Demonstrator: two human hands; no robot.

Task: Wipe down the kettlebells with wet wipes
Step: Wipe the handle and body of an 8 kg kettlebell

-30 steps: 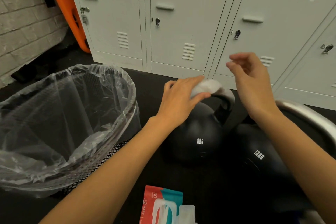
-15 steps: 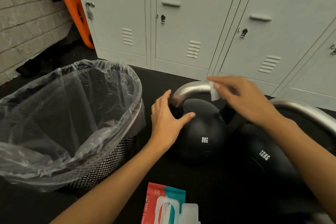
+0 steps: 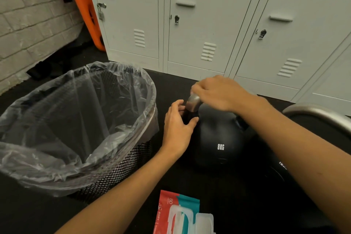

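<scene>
The black 8KG kettlebell (image 3: pixel 218 138) stands on the dark floor with its steel handle (image 3: pixel 192 103) up. My left hand (image 3: pixel 176 129) grips the left leg of that handle, thumb in front. My right hand (image 3: pixel 218 93) is curled over the top of the handle. The wet wipe is almost hidden under its fingers; only a pale edge shows at the fingertips. A larger black kettlebell (image 3: pixel 266 159) sits just to the right, partly behind my right forearm, its steel handle (image 3: pixel 321 115) showing at the right edge.
A mesh waste bin (image 3: pixel 121 167) lined with a clear plastic bag stands close on the left. A red and teal wet wipe pack (image 3: pixel 167 209) with its lid open lies at the near edge. Grey lockers (image 3: pixel 199 24) run along the back, with a brick wall to the left.
The wipe passed from my left hand to my right. My right hand slid left along the handle top. My left hand went from the kettlebell's side to gripping the handle's left leg.
</scene>
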